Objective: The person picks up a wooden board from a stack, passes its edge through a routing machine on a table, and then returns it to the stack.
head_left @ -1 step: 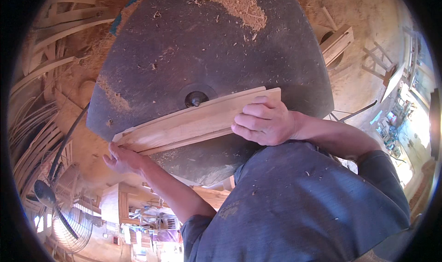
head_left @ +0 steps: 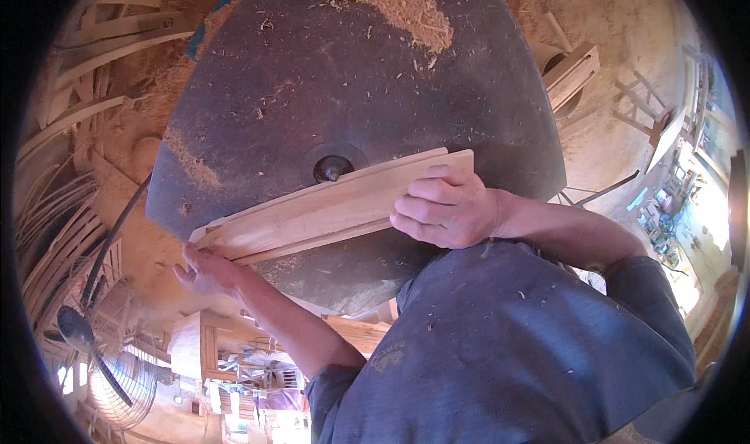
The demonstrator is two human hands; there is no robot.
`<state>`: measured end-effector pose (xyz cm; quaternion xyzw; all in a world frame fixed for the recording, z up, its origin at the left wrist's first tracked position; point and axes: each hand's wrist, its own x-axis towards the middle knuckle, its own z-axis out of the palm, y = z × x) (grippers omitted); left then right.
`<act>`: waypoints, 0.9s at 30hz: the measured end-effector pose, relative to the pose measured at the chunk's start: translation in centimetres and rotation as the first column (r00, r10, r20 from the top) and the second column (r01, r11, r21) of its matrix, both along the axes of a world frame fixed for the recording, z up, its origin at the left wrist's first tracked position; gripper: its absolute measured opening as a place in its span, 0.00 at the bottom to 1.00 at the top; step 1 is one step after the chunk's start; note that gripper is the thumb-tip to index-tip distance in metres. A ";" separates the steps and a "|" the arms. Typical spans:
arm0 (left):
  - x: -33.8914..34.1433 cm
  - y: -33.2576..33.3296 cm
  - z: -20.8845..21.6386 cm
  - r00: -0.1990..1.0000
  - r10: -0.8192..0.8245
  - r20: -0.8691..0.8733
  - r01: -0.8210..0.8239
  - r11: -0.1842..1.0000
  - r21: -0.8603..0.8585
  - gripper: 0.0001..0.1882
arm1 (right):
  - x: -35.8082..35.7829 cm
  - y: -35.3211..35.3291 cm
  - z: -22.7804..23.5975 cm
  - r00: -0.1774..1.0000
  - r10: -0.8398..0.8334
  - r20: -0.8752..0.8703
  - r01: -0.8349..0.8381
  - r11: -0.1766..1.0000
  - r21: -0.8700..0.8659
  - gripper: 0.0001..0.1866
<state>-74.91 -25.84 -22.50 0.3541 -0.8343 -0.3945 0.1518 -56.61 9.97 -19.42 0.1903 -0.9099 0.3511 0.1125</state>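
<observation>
A pale wooden board (head_left: 312,207) with stepped long edges lies slantwise across a dark machine table (head_left: 375,108). My right hand (head_left: 449,208) is closed over its right end, with the knuckles up. At the left end, my left hand (head_left: 211,272) grips the board's tip; part of its grip is hidden beneath the wood. Just beyond the board's far edge, a dark spindle (head_left: 333,168) rises from a round opening in the table. The board's edge runs right beside this spindle, and whether they touch I cannot tell.
Wood shavings (head_left: 398,7) are heaped at the table's far side. Curved wooden pieces (head_left: 117,30) are stacked at left, above a caged fan (head_left: 121,385). A wooden beam (head_left: 572,75) sits past the table's right edge, with a small wooden frame (head_left: 641,104) farther right.
The board has shifted very slightly to the left, and my right hand has moved with it. My left hand keeps its grip at the left end.
</observation>
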 end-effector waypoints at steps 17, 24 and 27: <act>-1.4 -6.7 0.1 0.992 0.119 0.033 -0.119 0.993 -0.007 0.31 | -4.9 -5.8 -0.9 0.993 0.119 -0.019 -0.121 0.980 -0.155 0.08; -0.6 -9.1 -0.5 0.972 0.216 -0.094 -0.210 0.975 0.074 0.12 | -6.7 -7.7 -2.2 0.964 0.265 -0.024 -0.265 0.950 -0.166 0.10; -0.3 -10.8 -0.9 0.965 0.249 -0.078 -0.243 0.967 0.082 0.18 | -7.6 -8.9 -2.7 0.963 0.261 -0.069 -0.269 0.943 -0.193 0.06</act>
